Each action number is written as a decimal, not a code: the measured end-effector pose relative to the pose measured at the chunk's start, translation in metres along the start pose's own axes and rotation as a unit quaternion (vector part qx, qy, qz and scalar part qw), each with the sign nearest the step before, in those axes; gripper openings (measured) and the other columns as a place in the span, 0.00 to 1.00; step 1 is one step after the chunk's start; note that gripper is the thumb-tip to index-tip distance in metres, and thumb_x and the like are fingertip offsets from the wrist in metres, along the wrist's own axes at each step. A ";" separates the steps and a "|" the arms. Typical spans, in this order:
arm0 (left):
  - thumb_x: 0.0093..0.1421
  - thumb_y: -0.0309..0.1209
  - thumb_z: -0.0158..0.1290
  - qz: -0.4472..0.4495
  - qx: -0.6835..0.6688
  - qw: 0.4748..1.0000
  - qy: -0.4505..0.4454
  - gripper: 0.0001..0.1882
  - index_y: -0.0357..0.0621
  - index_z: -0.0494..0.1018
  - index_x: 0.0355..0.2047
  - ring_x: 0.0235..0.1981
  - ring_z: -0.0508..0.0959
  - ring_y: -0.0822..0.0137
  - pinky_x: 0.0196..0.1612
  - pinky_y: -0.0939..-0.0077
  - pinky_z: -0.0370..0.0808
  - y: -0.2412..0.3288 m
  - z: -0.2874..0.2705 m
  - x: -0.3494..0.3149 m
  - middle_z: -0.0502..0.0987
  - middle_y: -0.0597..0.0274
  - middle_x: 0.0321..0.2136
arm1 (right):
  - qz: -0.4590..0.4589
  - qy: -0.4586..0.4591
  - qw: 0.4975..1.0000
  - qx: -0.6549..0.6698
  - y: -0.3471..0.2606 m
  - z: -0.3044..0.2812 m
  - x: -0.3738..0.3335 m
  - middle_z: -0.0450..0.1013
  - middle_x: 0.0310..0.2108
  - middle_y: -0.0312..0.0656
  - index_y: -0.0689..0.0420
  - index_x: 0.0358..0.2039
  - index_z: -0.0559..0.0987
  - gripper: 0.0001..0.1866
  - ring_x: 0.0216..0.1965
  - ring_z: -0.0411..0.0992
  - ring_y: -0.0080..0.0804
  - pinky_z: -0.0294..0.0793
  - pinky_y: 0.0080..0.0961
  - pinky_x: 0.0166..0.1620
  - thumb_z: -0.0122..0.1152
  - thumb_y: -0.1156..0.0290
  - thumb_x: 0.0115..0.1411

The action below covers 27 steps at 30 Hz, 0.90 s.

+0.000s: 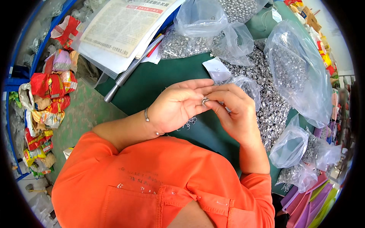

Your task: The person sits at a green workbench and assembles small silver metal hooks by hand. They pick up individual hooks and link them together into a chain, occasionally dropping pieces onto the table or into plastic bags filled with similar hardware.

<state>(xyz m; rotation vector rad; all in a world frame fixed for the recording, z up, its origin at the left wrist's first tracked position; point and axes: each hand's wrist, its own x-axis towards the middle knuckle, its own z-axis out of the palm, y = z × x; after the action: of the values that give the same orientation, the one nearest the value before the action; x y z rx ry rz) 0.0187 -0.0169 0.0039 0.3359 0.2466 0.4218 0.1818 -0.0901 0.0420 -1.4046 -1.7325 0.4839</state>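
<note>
Nearest to my camera I see the bright orange cloth shirt [148,161]; just beyond it, the right hand [237,110] pinches a small, curved, silver metal piece [205,101] between thumb and forefinger. The left hand [169,108] is half open, palm turned up, with its fingertips close to this piece; whether they grip it also, I cannot tell. To do this well, I would pinch lightly, only with the tips, and let the left palm serve below, so a slipped piece is caught. Both are above the dark green, flat table [148,74]. Farther to the right, a wide heap of small, shiny metal pieces [272,110] lies beside a large, clear plastic bag [304,95]; I prefer working apart from this heap, where a dropped piece could become lost.
</note>
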 end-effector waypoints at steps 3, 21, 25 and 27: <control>0.62 0.23 0.41 -0.012 0.041 0.999 0.016 0.20 0.29 0.62 0.54 0.50 0.73 0.65 0.57 0.69 0.67 0.001 0.012 0.002 0.71 0.50 0.47 | 0.001 0.037 0.999 -0.003 0.005 -0.001 -0.003 0.72 0.29 0.42 0.60 0.29 0.77 0.07 0.30 0.72 0.37 0.72 0.27 0.33 0.63 0.82 0.46; 0.63 0.26 0.46 0.014 0.143 0.983 0.116 0.12 0.32 0.69 0.45 0.41 0.78 0.64 0.46 0.74 0.76 0.001 0.010 -0.001 0.75 0.51 0.40 | -0.016 0.074 0.997 -0.024 0.001 -0.003 -0.012 0.73 0.28 0.42 0.60 0.28 0.76 0.09 0.30 0.72 0.35 0.71 0.23 0.31 0.64 0.84 0.44; 0.64 0.27 0.45 0.020 0.119 0.987 0.110 0.12 0.33 0.69 0.46 0.42 0.78 0.62 0.46 0.73 0.76 -0.002 0.010 -0.001 0.75 0.49 0.41 | 0.027 0.093 0.992 0.084 0.010 -0.001 -0.019 0.74 0.28 0.41 0.60 0.28 0.76 0.09 0.29 0.72 0.30 0.70 0.20 0.29 0.64 0.84 0.46; 0.64 0.26 0.45 0.020 0.106 0.989 0.102 0.12 0.33 0.68 0.46 0.42 0.78 0.62 0.47 0.73 0.76 -0.004 0.007 -0.001 0.75 0.49 0.41 | 0.044 0.101 0.987 0.120 0.012 -0.001 -0.021 0.74 0.28 0.40 0.61 0.28 0.76 0.08 0.28 0.72 0.27 0.70 0.19 0.29 0.64 0.84 0.47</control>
<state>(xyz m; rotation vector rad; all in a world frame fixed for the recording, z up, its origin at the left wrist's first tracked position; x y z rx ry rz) 0.0216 -0.0223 0.0092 0.5070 0.4876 0.4718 0.1907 -0.1060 0.0264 -1.3113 -1.4045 0.5581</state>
